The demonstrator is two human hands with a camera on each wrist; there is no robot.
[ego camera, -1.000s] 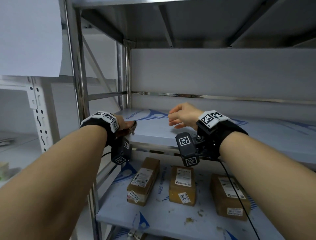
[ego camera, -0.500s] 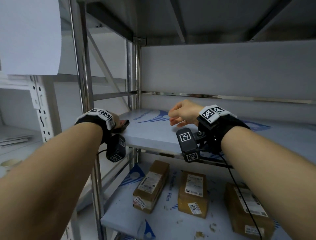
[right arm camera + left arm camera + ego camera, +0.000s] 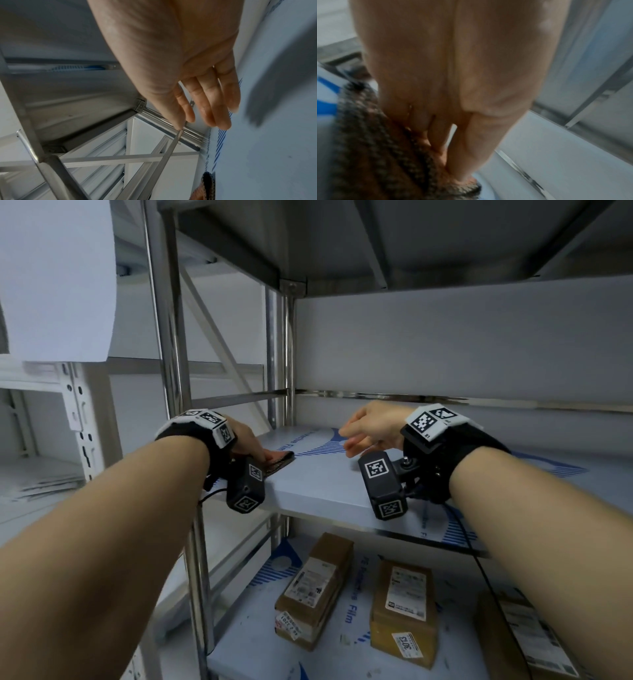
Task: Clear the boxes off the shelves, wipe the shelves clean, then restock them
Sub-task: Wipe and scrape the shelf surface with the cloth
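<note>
Here my left hand lies on a dark, coarse-woven cloth at the left front corner of the middle shelf, a pale sheet printed with blue stripes and lettering. From the left wrist view my fingers run straight and close together down onto the cloth, pressing it flat against the shelf rather than curling round it; the weave shows brown and grey, blurred. My right hand is raised just above the same shelf, further in and to the right, well apart from the cloth. In the right wrist view its fingers hang loosely, a little bent and side by side, with nothing between them and the thumb; the edge of the cloth peeks in at the bottom of that view. Each wrist carries a black strap with a small black camera block and square black-and-white markers. On the lower shelf, also covered in the printed film and speckled with bits of debris, three brown cardboard boxes lie flat: the left box angled, with a white label on top and a small sticker at its near end, the middle box just beside it with two labels, and the right box partly hidden behind my right forearm. Steel uprights frame the rack on the left, and a white sheet of paper hangs at the top left.
</note>
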